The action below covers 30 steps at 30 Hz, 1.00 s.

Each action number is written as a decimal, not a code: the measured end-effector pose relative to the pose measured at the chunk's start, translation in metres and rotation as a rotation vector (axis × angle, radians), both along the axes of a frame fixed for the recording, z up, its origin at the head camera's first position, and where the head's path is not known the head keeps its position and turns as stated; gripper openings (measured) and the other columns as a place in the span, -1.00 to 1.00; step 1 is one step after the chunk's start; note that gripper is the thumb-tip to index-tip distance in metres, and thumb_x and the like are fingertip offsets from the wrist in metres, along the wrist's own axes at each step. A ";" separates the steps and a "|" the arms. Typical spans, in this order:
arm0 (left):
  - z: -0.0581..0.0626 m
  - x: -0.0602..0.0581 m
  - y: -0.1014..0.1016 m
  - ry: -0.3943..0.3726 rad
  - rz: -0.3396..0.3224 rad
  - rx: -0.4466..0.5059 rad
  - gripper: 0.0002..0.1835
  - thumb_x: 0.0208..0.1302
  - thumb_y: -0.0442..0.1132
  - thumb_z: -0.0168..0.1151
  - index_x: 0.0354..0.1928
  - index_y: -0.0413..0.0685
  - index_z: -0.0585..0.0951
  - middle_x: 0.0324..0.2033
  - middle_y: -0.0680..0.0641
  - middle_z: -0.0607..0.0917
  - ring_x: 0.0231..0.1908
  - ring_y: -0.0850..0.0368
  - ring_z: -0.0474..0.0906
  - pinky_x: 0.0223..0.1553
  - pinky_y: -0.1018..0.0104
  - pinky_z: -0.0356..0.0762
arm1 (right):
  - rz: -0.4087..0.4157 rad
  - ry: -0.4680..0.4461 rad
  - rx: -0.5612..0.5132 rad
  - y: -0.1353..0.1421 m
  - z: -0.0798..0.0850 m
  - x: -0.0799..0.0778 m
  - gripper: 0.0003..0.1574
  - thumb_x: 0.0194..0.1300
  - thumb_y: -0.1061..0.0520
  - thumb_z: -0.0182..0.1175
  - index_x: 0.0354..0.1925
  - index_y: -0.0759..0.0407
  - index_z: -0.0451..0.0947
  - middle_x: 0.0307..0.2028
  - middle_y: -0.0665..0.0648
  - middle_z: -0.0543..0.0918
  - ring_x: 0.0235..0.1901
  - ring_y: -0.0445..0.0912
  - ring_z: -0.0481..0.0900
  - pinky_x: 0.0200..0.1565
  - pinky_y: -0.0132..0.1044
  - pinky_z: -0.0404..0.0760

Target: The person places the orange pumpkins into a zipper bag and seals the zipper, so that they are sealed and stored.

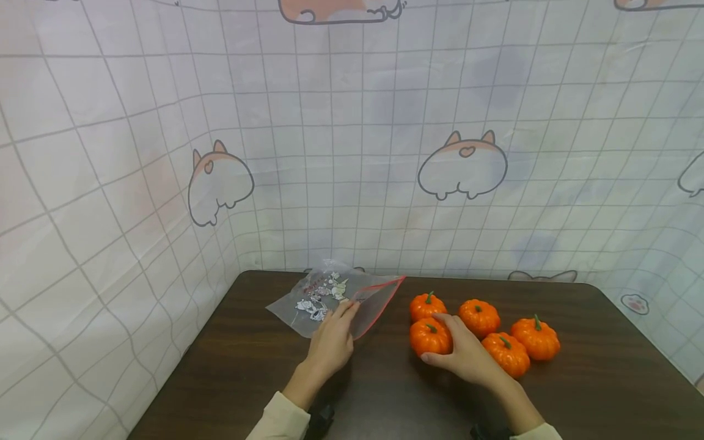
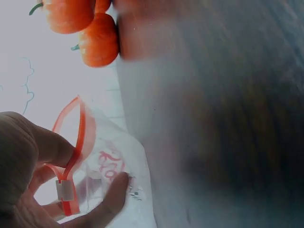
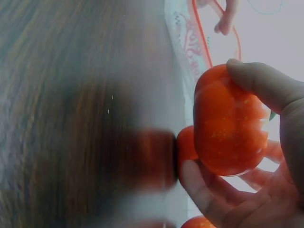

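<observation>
My right hand grips a small orange pumpkin, thumb on one side and fingers round the other. In the right wrist view that pumpkin is lifted off the dark tabletop. My left hand holds a clear zip bag by its red-edged mouth. The left wrist view shows the mouth spread apart, fingers at the red strip and the thumb on the printed side. A white slider sits on the strip. Just behind the held pumpkin stands another pumpkin with a green stem.
To the right of my right hand, three more pumpkins stand on the dark wood table: one at the back, one in front and one farthest right. A checked cloth with cartoon animals hangs behind the table.
</observation>
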<state>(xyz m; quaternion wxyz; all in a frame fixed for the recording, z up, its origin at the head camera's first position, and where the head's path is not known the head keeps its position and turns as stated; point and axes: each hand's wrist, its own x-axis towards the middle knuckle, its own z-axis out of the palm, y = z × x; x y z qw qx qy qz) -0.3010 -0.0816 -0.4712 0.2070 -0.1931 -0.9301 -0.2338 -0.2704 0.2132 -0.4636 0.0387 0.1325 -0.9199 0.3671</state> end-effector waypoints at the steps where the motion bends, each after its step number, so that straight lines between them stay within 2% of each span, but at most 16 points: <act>1: 0.000 0.000 0.000 0.008 -0.006 -0.001 -0.41 0.28 -0.49 0.13 0.36 -0.07 0.54 0.33 -0.10 0.58 0.16 -0.56 0.53 0.05 -0.37 0.56 | -0.001 0.004 -0.005 -0.001 0.001 0.000 0.14 0.12 -0.25 0.49 0.47 0.16 0.25 0.32 0.29 0.43 0.19 0.14 0.53 0.16 0.18 0.57; 11: 0.000 -0.003 -0.001 0.064 -0.047 -0.032 -0.33 0.14 -0.56 0.19 0.35 -0.06 0.55 0.31 -0.07 0.59 0.20 -0.35 0.58 0.13 -0.26 0.57 | -0.011 0.020 -0.076 -0.017 0.007 0.004 0.08 0.12 -0.20 0.51 0.45 0.14 0.28 0.20 0.24 0.45 0.11 0.07 0.55 0.12 0.08 0.59; 14: 0.001 -0.003 -0.002 0.078 -0.049 -0.046 -0.30 0.08 -0.55 0.23 0.33 -0.01 0.58 0.30 -0.05 0.60 0.19 -0.31 0.60 0.09 -0.23 0.60 | -0.009 0.025 -0.093 -0.021 0.009 0.004 0.08 0.12 -0.19 0.51 0.45 0.13 0.28 0.20 0.25 0.44 0.09 0.07 0.56 0.10 0.04 0.60; 18: 0.002 -0.002 -0.002 0.105 -0.052 -0.061 -0.29 0.02 -0.55 0.25 0.30 0.02 0.60 0.29 -0.02 0.63 0.13 -0.24 0.64 -0.09 -0.14 0.68 | -0.015 0.014 -0.109 -0.026 0.011 0.003 0.10 0.12 -0.19 0.51 0.46 0.11 0.25 0.27 0.25 0.40 0.11 0.08 0.55 0.10 0.03 0.61; 22: 0.002 -0.002 -0.002 0.129 -0.055 -0.087 -0.28 -0.01 -0.54 0.26 0.29 0.02 0.61 0.27 -0.01 0.64 0.06 -0.16 0.66 -0.20 -0.05 0.68 | -0.024 0.009 -0.137 -0.032 0.012 0.001 0.16 0.12 -0.17 0.51 0.48 0.20 0.17 0.33 0.29 0.39 0.18 0.12 0.53 0.17 0.07 0.58; 27: 0.002 -0.002 -0.001 0.132 -0.048 -0.109 -0.30 0.02 -0.51 0.28 0.30 0.04 0.61 0.28 -0.01 0.64 0.07 -0.15 0.67 -0.17 -0.06 0.69 | -0.030 0.007 -0.175 -0.042 0.013 -0.003 0.18 0.13 -0.14 0.52 0.48 0.24 0.12 0.38 0.31 0.37 0.25 0.14 0.51 0.24 0.11 0.54; 30: 0.002 -0.002 -0.001 0.123 -0.053 -0.112 -0.32 0.05 -0.48 0.28 0.30 0.04 0.61 0.28 -0.01 0.64 0.12 -0.12 0.67 0.00 -0.06 0.68 | -0.035 0.012 -0.199 -0.048 0.015 -0.005 0.15 0.12 -0.11 0.53 0.46 0.21 0.15 0.34 0.28 0.41 0.22 0.12 0.52 0.23 0.09 0.55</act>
